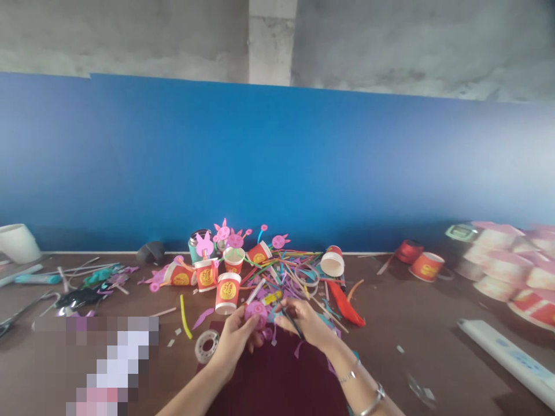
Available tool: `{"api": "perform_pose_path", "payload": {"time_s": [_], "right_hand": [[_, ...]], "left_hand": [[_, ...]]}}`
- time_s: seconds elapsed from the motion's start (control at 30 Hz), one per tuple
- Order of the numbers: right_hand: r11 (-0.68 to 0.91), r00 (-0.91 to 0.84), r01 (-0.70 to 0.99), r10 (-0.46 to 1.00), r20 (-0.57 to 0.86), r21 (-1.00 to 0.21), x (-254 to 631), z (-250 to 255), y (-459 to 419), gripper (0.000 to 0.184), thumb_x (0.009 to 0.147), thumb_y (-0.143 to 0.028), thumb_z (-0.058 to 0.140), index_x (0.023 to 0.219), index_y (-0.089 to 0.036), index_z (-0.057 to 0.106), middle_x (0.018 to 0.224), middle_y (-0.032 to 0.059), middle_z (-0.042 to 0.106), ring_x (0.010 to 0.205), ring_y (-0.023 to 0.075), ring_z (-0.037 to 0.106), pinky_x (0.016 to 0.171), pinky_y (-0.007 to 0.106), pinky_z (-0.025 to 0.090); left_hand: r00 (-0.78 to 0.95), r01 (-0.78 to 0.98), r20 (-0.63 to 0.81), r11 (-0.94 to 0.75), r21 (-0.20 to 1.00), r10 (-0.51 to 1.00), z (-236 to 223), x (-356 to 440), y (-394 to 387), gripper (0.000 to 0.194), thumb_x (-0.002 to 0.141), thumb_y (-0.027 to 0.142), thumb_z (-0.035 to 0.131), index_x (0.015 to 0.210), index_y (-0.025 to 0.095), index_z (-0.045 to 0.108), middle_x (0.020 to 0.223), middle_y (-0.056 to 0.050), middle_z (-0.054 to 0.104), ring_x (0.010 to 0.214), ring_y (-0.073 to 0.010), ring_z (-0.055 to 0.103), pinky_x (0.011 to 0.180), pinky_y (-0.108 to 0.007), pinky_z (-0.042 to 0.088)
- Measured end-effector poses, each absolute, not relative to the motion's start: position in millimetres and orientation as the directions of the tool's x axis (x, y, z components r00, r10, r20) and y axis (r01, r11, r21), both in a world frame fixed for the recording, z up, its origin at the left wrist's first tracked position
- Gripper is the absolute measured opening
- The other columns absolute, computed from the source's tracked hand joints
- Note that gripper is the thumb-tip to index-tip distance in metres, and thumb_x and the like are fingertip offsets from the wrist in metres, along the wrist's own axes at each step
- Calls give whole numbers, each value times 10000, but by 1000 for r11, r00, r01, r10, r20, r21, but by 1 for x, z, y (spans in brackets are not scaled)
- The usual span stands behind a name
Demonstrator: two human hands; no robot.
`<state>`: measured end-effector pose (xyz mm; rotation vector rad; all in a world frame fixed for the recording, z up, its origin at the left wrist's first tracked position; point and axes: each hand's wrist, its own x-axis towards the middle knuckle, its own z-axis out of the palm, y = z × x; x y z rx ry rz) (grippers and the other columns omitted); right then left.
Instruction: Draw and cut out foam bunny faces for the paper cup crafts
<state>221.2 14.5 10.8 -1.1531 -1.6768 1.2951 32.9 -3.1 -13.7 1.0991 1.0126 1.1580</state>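
My left hand (234, 338) pinches a round pink paper cutout (255, 313) with markings drawn on it. To its right, my right hand (309, 326) is closed around a slim dark tool (292, 322), perhaps a pen; its kind is not clear. The two hands are close together but apart, above the table's near edge. Just beyond them lie a yellow-labelled stick (272, 298) and a heap of coloured strips and paper scraps (288, 277). A roll of clear tape (207, 345) lies left of my left hand.
Red-and-white paper cups (228, 292) with pink animal cutouts stand behind the hands. One cup (332, 262) lies tipped at the heap's right. Stacked cups (498, 260) and a long white box (511, 358) are at right. A blue partition (277, 167) closes the back.
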Motion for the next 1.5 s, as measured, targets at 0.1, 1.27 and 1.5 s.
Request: {"api": "perform_pose_path", "payload": {"time_s": [0.1, 1.27, 1.5], "right_hand": [[5, -415, 241, 904, -99, -971, 216, 14, 9, 300, 690, -429, 730, 790, -169, 617, 529, -46, 547, 441, 97, 490, 448, 209, 395], [-43, -487, 294, 853, -188, -955, 209, 17, 4, 287, 712, -440, 678, 707, -168, 584, 511, -50, 532, 405, 90, 478, 378, 190, 375], [-43, -488, 308, 850, -197, -950, 211, 18, 5, 277, 707, -420, 693, 654, -177, 572, 445, -73, 490, 346, 64, 411, 327, 165, 334]], "left_hand": [[110, -206, -25, 47, 977, 994, -14, 31, -1, 454, 704, 565, 670, 839, 146, 556, 489, 17, 605, 381, -115, 551, 351, -178, 377], [168, -237, -97, 136, 962, 981, -7, 27, -6, 449, 655, 538, 715, 802, 143, 559, 502, -6, 635, 340, -112, 555, 321, -165, 379], [182, -224, -103, 143, 964, 978, -8, 27, -6, 459, 652, 556, 708, 790, 150, 544, 498, -2, 632, 341, -104, 546, 321, -158, 374]]}}
